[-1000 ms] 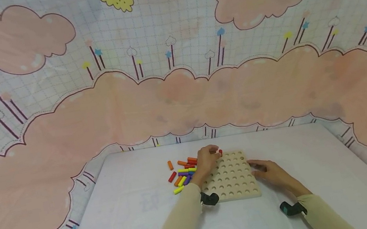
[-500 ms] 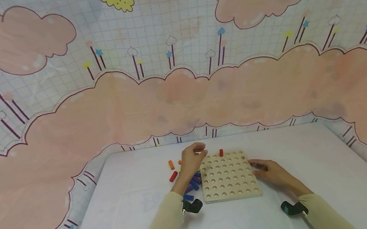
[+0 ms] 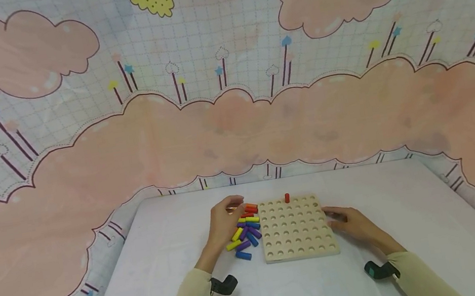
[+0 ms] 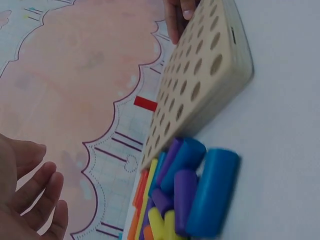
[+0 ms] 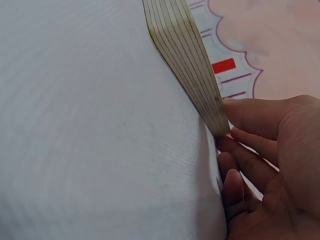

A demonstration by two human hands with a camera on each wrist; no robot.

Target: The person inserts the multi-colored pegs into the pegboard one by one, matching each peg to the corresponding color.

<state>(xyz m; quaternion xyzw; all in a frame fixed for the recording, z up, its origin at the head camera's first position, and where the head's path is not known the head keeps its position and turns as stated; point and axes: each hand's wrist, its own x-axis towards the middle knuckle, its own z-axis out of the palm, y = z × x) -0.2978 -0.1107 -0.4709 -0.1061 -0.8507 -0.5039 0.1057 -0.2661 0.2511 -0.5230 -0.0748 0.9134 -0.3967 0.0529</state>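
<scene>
a cloud-patterned pink backdrop (image 3: 234, 128) rises behind a white table (image 3: 156, 283). on the table lies a wooden peg board (image 3: 296, 228) full of holes, with one red peg (image 3: 287, 198) upright in its far row. the right hand (image 3: 352, 225) rests against the board's right edge, fingers fairly straight. the left hand (image 3: 224, 220) hovers, fingers loose and apart, over the pile of coloured pegs (image 3: 246, 231) just left of the board.
</scene>
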